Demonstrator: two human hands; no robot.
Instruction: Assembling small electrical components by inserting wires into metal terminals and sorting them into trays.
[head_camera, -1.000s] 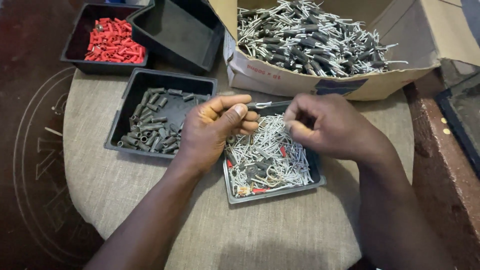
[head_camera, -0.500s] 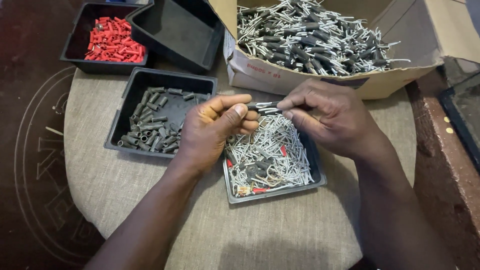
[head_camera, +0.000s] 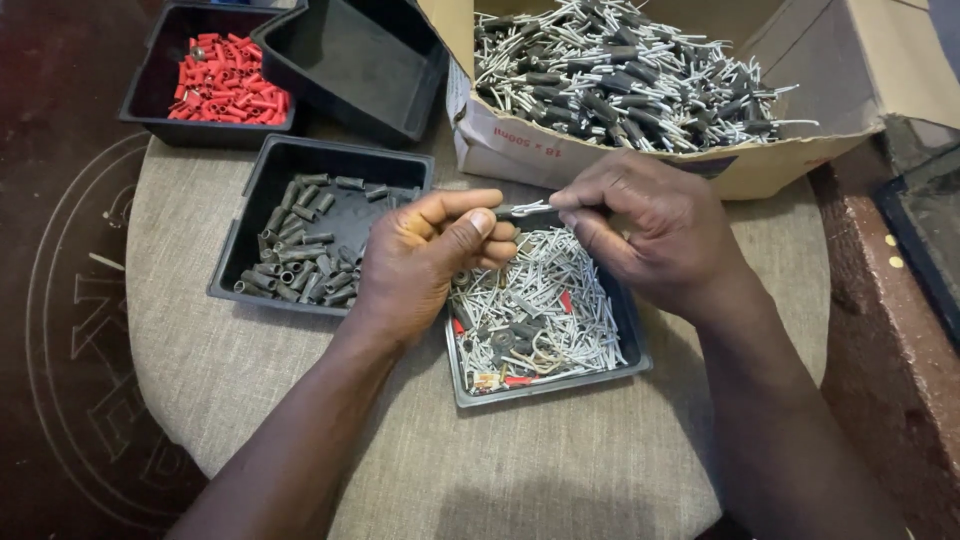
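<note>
My left hand (head_camera: 425, 260) and my right hand (head_camera: 650, 235) meet above a black tray (head_camera: 630, 335) filled with several thin white wire pieces and a few dark and red sleeves. Between the fingertips of both hands is one small part (head_camera: 527, 211): a dark grey sleeve with white wire ends. The left thumb and fingers pinch its left end, the right fingers pinch its right end. Just left of my left hand stands a black tray (head_camera: 250, 235) of loose grey sleeves.
A cardboard box (head_camera: 600, 160) heaped with dark sleeved wire parts stands at the back. A black tray (head_camera: 150, 95) of red sleeves and an empty black tray (head_camera: 350, 70) sit at the back left. All rest on a round cloth-covered table (head_camera: 300, 420).
My right hand has shifted left and closed in on the left hand, and both now pinch the small sleeved wire part between them.
</note>
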